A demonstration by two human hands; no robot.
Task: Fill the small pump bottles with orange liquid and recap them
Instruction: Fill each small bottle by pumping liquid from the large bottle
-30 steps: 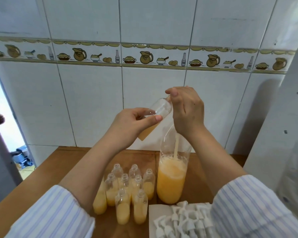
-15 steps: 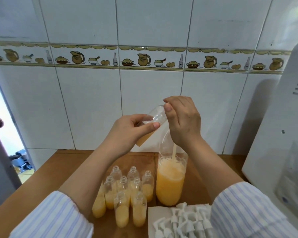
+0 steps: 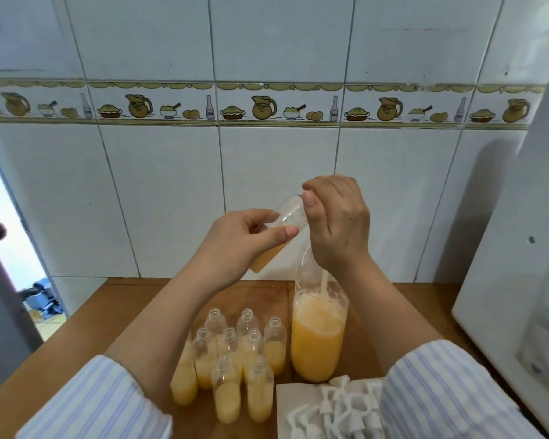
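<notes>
My left hand (image 3: 235, 242) holds a small clear bottle (image 3: 267, 258) tilted, its lower part filled with orange liquid. Its mouth points up to the right, against my right hand (image 3: 339, 226). That hand is curled over the top of the large bottle (image 3: 317, 337), hiding the pump head there. A pale dip tube (image 3: 324, 282) runs down from it into the foamy orange liquid. Several uncapped small bottles (image 3: 235, 353), partly filled with orange liquid, stand in a cluster left of the large bottle. White pump caps (image 3: 336, 410) lie on a white paper (image 3: 293, 397) at the front right.
All of it stands on a wooden table (image 3: 114, 315) against a white tiled wall (image 3: 267, 169). A big white appliance (image 3: 520, 280) fills the right side, close to my right sleeve. At the left is a bright doorway (image 3: 0, 232).
Both hands and the tilted bottle sit a little lower in view than a second ago. Neither grip has changed.
</notes>
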